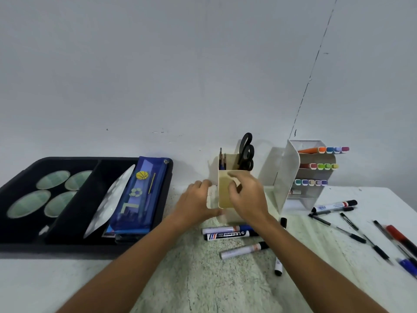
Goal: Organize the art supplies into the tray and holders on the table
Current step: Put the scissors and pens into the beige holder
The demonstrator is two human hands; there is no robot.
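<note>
A beige pen holder [223, 195] stands mid-table with black scissors [247, 152] and several pencils [222, 158] in it. My left hand [195, 201] rests with fairly straight fingers against the holder's left side. My right hand [249, 196] covers its front right, fingers and thumb curled round it. Several whiteboard markers [228, 233] lie loose just in front of the holder. A white tiered rack [291, 175] to the right holds rows of coloured markers [325, 166]. The black tray [27, 245] on the left holds a blue pencil case [140, 199].
The tray also carries several round green pads [29, 204] and a white oval palette [108, 204]. Loose black pens [352, 231], a red marker [399, 236] and a blue pen [408, 266] lie at the right. The wall stands close behind.
</note>
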